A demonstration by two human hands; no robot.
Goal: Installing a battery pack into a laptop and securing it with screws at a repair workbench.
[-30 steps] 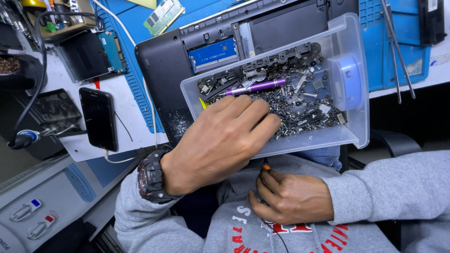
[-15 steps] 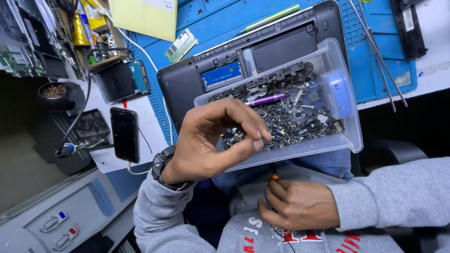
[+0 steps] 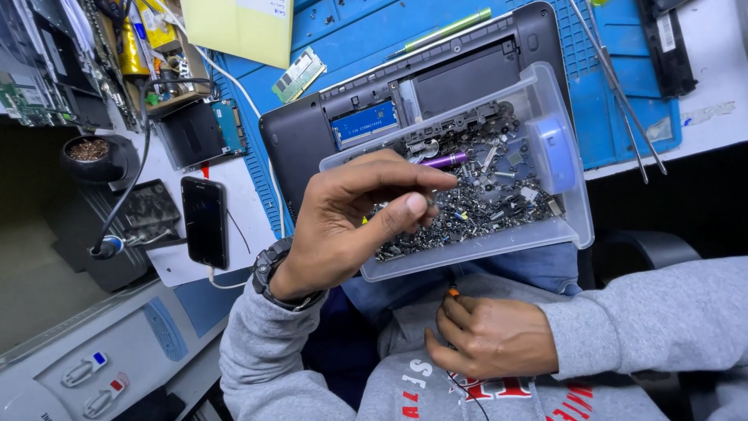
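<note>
My left hand (image 3: 354, 222), with a black watch on the wrist, hovers over a clear plastic tray (image 3: 475, 253) full of small dark screws and metal bits. Its thumb and forefinger are pinched on a small screw, which is barely visible. The tray rests on an open black laptop base (image 3: 304, 148) and juts over my lap. A purple pen-like tool (image 3: 446, 160) and a blue round lid (image 3: 555, 152) lie in the tray. Low by my grey sweatshirt, my right hand (image 3: 495, 339) is closed on a thin screwdriver with an orange tip (image 3: 452, 292).
A blue work mat (image 3: 615, 117) lies under the laptop. On it are long tweezers (image 3: 623, 93), a green pen (image 3: 444, 31) and a memory stick (image 3: 299, 74). A black phone (image 3: 204, 220), a hard drive (image 3: 199, 132) and a dark cup (image 3: 92, 156) sit at left.
My left hand has lifted out of the tray's screws, and its fingers have drawn into a pinch. My right hand has stayed on the screwdriver in my lap.
</note>
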